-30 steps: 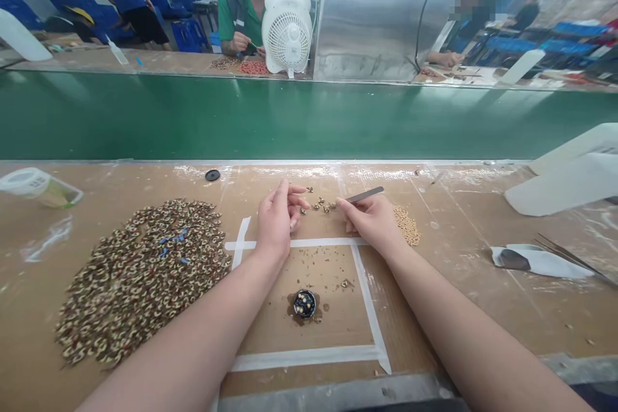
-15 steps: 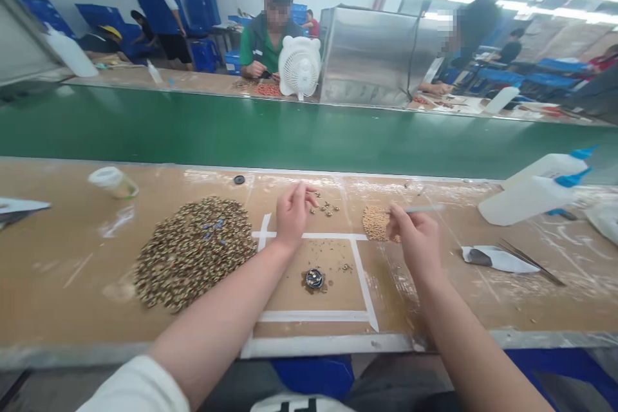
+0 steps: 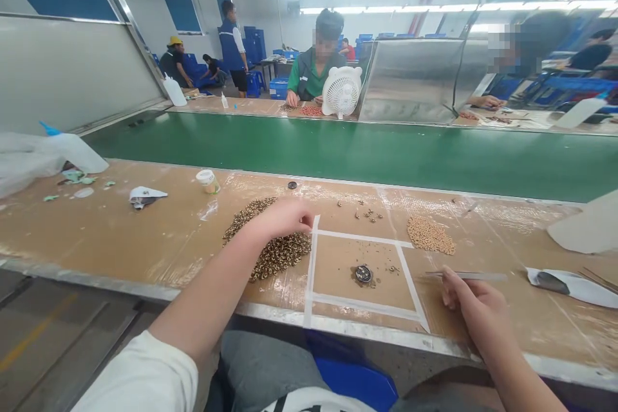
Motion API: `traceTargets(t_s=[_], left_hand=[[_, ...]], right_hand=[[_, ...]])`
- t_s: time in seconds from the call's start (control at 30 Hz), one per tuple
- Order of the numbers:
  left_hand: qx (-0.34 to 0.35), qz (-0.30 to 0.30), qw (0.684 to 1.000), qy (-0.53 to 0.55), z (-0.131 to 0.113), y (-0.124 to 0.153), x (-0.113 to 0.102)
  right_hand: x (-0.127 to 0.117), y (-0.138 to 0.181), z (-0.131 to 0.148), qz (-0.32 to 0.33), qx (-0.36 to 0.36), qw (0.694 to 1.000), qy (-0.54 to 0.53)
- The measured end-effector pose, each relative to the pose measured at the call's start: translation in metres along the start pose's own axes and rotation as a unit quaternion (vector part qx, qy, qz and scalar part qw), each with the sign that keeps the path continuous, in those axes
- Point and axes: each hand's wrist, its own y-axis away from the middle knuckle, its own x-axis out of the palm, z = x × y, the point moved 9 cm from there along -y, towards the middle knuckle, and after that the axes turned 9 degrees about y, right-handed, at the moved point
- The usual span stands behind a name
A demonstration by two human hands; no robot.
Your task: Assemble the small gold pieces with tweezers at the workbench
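Observation:
My left hand (image 3: 293, 215) is over the right side of a heap of small brass-coloured metal pieces (image 3: 282, 254). Its fingers are curled together, and what they hold, if anything, is hidden. Near the table's front edge on the right, my right hand (image 3: 476, 299) grips a pair of thin metal tweezers (image 3: 487, 277), which lie level across its fingers. Between the hands, inside a white tape frame (image 3: 367, 302), sits a small round dark disc (image 3: 363, 274) with wet-looking spots around it. A pile of tiny tan beads (image 3: 429, 235) lies beyond my right hand.
Several loose metal pieces (image 3: 371, 215) lie behind the tape frame. A small tub (image 3: 207, 181) and another dark disc (image 3: 292, 185) are at the back. White bottles (image 3: 591, 225) stand at both sides. Past the green belt (image 3: 290, 148), people work near a white fan (image 3: 342, 91).
My left hand has gone left, from the loose pieces to the heap. My right hand has drawn back from the beads toward the front edge, still with the tweezers. The view has turned left.

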Motion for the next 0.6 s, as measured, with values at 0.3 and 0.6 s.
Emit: traceTargets(t_s=[0.3,0.6], left_hand=[[0.041,0.015,0.994,-0.101,0.012,-0.003,0.038],[0.134,0.014,0.984,-0.113,-0.003,-0.013,0.034]], right_hand=[[0.007,0.001,-0.004,0.003,0.015,0.999,0.033],[-0.007,-0.005,0.02,-0.099,-0.04,0.994,0.003]])
